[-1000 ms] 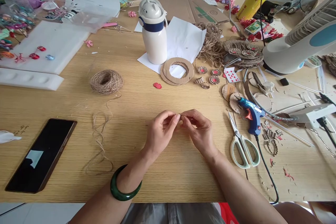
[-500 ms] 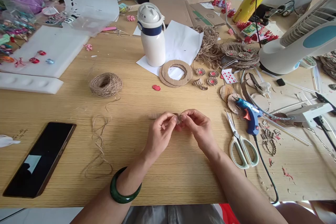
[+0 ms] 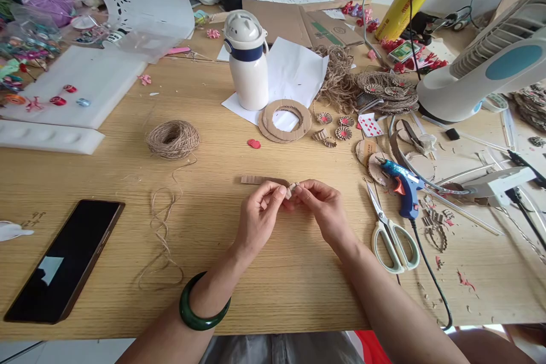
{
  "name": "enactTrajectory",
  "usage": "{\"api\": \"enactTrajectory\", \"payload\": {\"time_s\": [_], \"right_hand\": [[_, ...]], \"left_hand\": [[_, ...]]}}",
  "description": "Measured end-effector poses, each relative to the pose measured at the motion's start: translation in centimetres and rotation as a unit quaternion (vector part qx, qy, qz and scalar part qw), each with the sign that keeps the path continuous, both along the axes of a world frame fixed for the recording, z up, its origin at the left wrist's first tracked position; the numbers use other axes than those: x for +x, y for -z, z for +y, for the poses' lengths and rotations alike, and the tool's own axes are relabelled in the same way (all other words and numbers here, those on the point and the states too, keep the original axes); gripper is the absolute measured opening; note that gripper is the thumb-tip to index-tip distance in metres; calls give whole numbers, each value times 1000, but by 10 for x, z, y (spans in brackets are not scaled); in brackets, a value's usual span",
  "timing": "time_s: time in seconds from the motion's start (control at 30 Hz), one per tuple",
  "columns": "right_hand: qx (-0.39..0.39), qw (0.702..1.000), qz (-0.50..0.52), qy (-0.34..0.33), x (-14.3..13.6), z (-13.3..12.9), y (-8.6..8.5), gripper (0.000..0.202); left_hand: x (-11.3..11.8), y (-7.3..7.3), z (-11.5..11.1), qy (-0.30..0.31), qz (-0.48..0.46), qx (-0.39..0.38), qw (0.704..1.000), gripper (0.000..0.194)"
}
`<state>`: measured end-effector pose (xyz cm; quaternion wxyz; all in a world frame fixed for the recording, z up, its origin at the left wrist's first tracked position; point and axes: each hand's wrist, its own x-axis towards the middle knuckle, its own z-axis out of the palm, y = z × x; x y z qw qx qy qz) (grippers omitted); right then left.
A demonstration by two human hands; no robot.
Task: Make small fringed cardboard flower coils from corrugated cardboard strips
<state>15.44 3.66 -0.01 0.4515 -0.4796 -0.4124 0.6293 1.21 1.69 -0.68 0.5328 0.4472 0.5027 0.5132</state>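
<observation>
Between my two hands is a narrow strip of corrugated cardboard (image 3: 256, 180). Its free end points left, and its other end is bent into a small curl at my fingertips. My left hand (image 3: 261, 210) pinches the strip with thumb and forefinger. The curled end is gripped by the fingertips of my right hand (image 3: 321, 205). Both hands are just above the table, close together. Beyond them lie red paper discs (image 3: 254, 143), cardboard rings (image 3: 306, 120) and several small corrugated rosettes with red centres (image 3: 343, 132).
White-handled scissors (image 3: 394, 242) and a blue glue gun (image 3: 405, 185) lie to the right. A twine ball (image 3: 173, 139) and a phone (image 3: 63, 261) are on the left. A white bottle (image 3: 248, 71) stands at the back, a fan (image 3: 482, 68) at back right.
The strip's free left end shows more sharply, and its curled end is more visible between my fingertips. Both hands stay in nearly the same place.
</observation>
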Motion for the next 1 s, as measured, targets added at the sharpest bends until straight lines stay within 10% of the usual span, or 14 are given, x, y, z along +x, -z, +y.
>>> {"api": "enactTrajectory", "payload": {"time_s": [0.47, 1.0], "right_hand": [[25, 999, -22, -23, 0, -2, -2, 33], [-99, 976, 188, -57, -5, -5, 0, 27]], "left_hand": [[-5, -1, 1, 30, 229, 143, 962, 14], [0, 0, 4, 95, -74, 3, 993, 28]]}}
